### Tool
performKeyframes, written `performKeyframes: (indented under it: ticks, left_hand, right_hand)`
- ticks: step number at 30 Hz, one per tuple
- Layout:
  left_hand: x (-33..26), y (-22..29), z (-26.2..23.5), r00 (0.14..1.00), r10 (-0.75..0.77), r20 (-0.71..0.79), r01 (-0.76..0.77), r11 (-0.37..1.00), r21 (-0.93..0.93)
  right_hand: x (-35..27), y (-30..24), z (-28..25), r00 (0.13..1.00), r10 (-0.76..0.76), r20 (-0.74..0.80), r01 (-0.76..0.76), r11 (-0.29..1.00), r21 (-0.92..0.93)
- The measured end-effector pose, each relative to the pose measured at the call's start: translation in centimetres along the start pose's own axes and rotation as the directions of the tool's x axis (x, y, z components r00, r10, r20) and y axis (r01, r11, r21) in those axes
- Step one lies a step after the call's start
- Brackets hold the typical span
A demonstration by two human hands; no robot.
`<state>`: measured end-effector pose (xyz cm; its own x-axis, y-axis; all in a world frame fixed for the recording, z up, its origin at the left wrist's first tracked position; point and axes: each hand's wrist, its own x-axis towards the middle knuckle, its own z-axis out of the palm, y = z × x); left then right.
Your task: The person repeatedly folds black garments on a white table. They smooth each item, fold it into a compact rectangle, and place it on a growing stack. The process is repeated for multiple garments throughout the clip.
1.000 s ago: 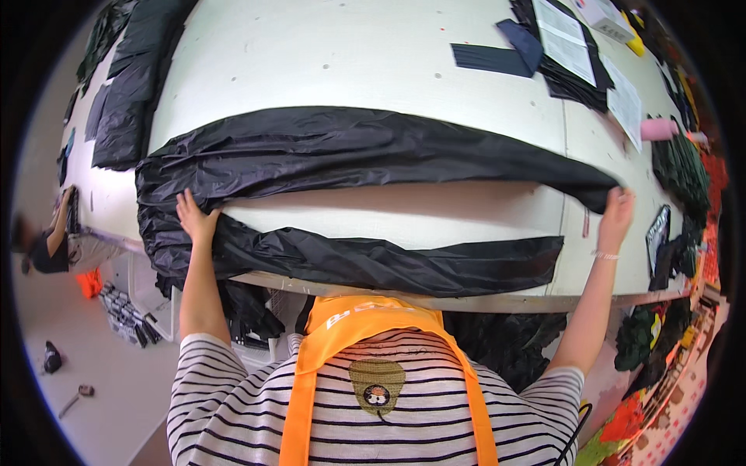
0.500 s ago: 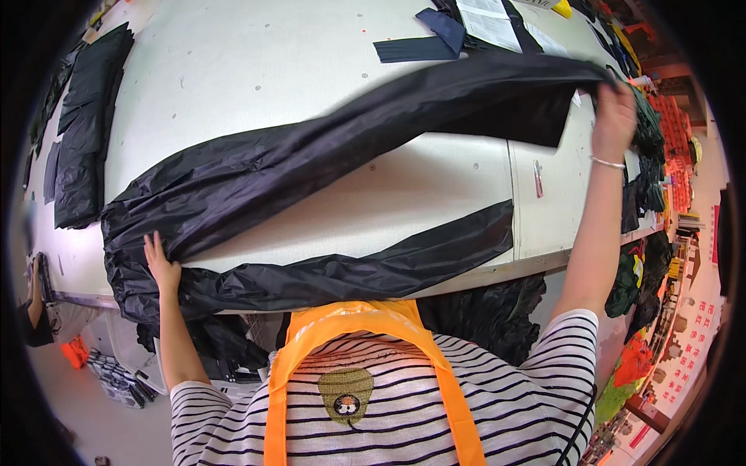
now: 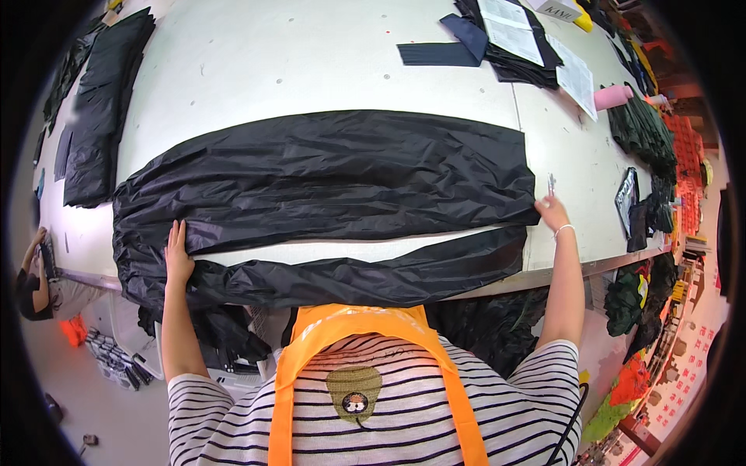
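Note:
A pair of black trousers (image 3: 342,179) in thin, wrinkled fabric lies across the white table, waist end at the left. The far leg is spread wide, while the near leg (image 3: 373,272) runs narrower along the table's front edge. Between the two legs a strip of white tabletop shows. My left hand (image 3: 179,252) rests flat with fingers stretched on the fabric near where the legs meet. At the right, my right hand (image 3: 552,213) pinches the near corner of the far leg's hem.
Folded black garments (image 3: 105,109) are stacked at the left. Printed sheets (image 3: 509,31) lie on dark fabric at the back right, near a pink thread cone (image 3: 612,97). A small slim tool (image 3: 551,185) lies beyond my right hand. Another person's arm (image 3: 35,252) shows at the far left.
My right hand has come down and nearer with the far leg's hem, and that leg, lifted and bunched before, now lies spread on the table. My left hand stays on the fabric.

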<state>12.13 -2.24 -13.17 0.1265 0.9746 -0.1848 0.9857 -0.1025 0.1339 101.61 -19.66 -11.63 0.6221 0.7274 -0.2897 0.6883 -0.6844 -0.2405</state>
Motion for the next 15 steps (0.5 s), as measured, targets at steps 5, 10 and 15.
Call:
performKeyframes:
  ticks: [5,10,15]
  left_hand:
    - [0.3,-0.6,-2.9,0.992,0.074,0.099,-0.024,0.902,-0.43]
    - [-7.2,-13.4,-1.3,0.562,-0.729,-0.39,0.403,0.654,-0.641]
    - [-10.1,-15.8,4.4,0.206,-0.762,0.614,0.35,-0.529,-0.773]
  right_hand:
    - [0.0,1.2,1.2,0.994,-0.093,-0.056,0.087,0.991,-0.1]
    - [-8.4,6.9,1.8,0.942,0.231,0.244,-0.321,0.833,0.45]
    - [-18.8,6.0,4.3,0.924,-0.062,0.376,-0.168,0.821,0.546]
